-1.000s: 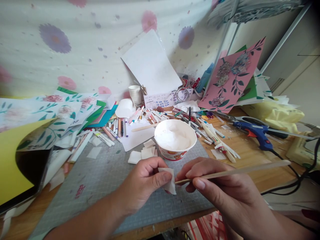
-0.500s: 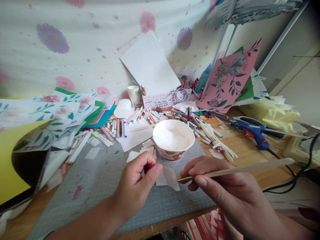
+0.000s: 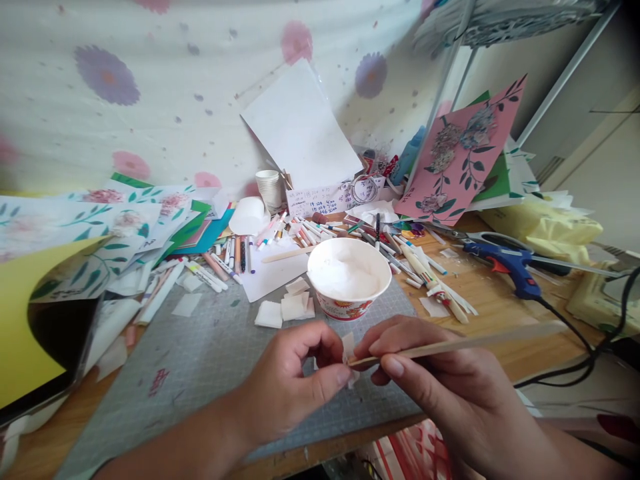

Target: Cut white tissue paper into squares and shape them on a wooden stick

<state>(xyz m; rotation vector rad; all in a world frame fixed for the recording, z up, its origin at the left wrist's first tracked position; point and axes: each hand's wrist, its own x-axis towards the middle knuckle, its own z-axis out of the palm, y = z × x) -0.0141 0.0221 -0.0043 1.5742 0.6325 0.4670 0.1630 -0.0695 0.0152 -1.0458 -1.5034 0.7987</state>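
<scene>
My right hand (image 3: 435, 373) pinches a flat wooden stick (image 3: 450, 345), its thin tip pointing left. At that tip, a small piece of thin white paper (image 3: 349, 343) is bunched between my two hands. The thumb and curled fingers of my left hand (image 3: 305, 367) are closed on the paper, mostly covering it. Just beyond my hands stands a paper bowl (image 3: 349, 280) with a printed red and orange pattern, holding something white and fluffy. Left of the bowl, several small white paper squares (image 3: 295, 307) lie on the grey cutting mat (image 3: 200, 373).
Markers (image 3: 235, 257) are strewn behind the bowl. A blue glue gun (image 3: 505, 263) with a black cord and scissors (image 3: 493, 240) lie at right. Paper cups (image 3: 269, 190) stand at the back. A pink floral card (image 3: 463, 150) leans at right; a yellow sheet (image 3: 30, 333) is at left.
My left hand has moved right, up to the stick's tip. The paper piece, flat and spread before, is now folded and bunched around the tip.
</scene>
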